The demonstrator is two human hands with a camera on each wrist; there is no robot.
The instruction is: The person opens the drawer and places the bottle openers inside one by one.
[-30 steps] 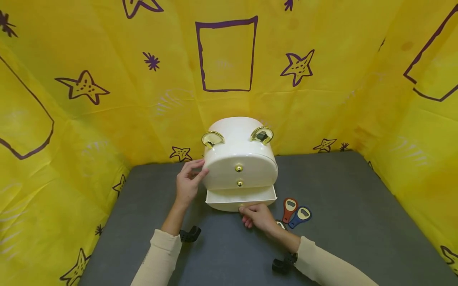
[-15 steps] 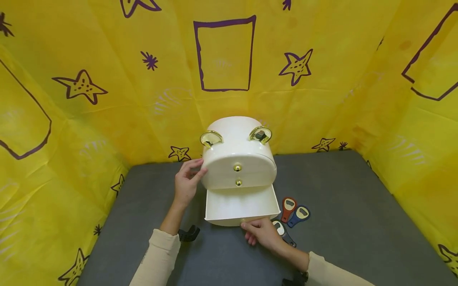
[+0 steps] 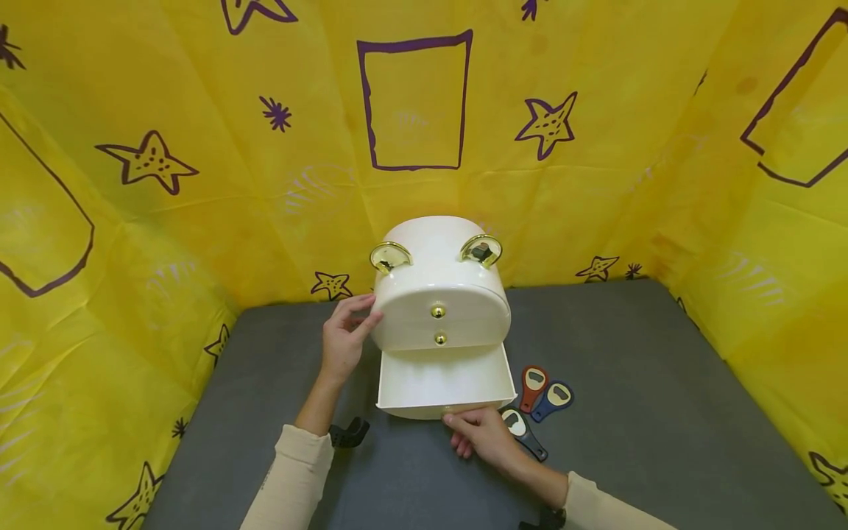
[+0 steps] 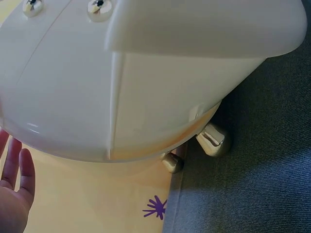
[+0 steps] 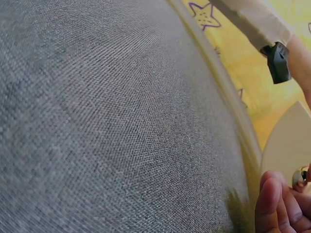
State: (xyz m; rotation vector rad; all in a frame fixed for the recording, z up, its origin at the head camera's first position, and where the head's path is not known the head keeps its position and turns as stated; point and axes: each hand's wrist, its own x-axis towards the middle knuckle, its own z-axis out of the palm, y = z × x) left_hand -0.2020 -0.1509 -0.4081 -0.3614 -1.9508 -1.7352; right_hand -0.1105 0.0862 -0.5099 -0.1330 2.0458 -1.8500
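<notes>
A white, rounded drawer box (image 3: 440,265) with gold ear-like trims and gold knobs stands on the grey table. Its bottom drawer (image 3: 445,379) is pulled far out, and no contents show in it. At that drawer's front, my right hand (image 3: 483,436) pinches the gold knob (image 5: 300,178), its fingers bent close around it in the right wrist view. My left hand (image 3: 342,340) rests against the box's left side, fingers fairly straight. In the left wrist view its fingers (image 4: 26,170) touch the rounded white edge. The two upper drawers are closed.
Right of the drawer lie a red bottle opener (image 3: 533,388), a blue bottle opener (image 3: 553,400) and a black bottle opener (image 3: 525,434), the black one close to the right hand. Yellow patterned cloth (image 3: 411,191) encloses the table (image 3: 629,412) at the back and sides.
The right hand has drawn the bottom drawer further out toward the person, then stopped; the last half second shows hardly any motion. The black bottle opener has come into fuller view. The left hand stays put.
</notes>
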